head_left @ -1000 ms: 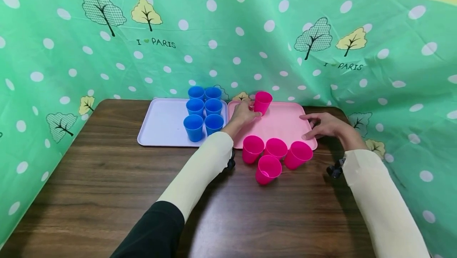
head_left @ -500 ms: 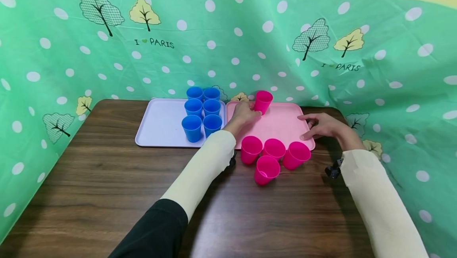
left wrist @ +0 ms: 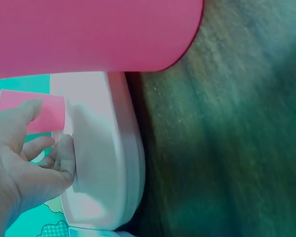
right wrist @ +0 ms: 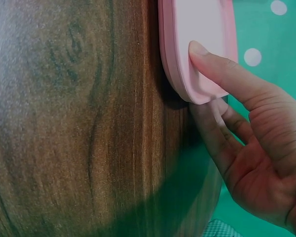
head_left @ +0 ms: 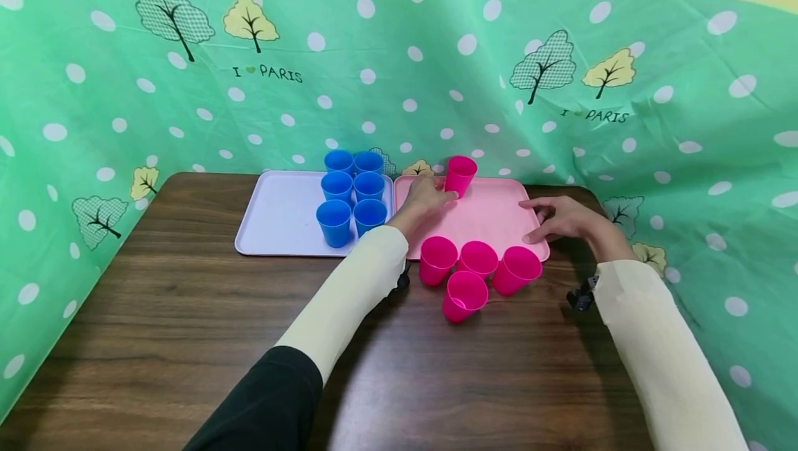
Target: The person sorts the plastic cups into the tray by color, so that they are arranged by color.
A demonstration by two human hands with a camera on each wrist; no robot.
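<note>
My left hand (head_left: 424, 199) is at the left side of a pink cup (head_left: 461, 172) standing near the back of the pink tray (head_left: 492, 219). Its thumb lies across the cup's near side, and the other fingers curl beside the base, low over the tray, as the left wrist view shows. With my right hand (head_left: 564, 219) I pinch the tray's right end, the thumb (right wrist: 200, 49) on top and the fingers underneath. Several more pink cups (head_left: 464, 295) stand upright along and in front of the tray's near edge. One of them (left wrist: 98, 34) looms large in the left wrist view.
To the left, touching the pink tray, is a pale lavender tray (head_left: 274, 219). Blue cups (head_left: 337, 221) stand upright in two columns on its right half. Under everything is a dark wooden table (head_left: 206, 340), with a green dotted cloth (head_left: 368, 42) hanging behind it.
</note>
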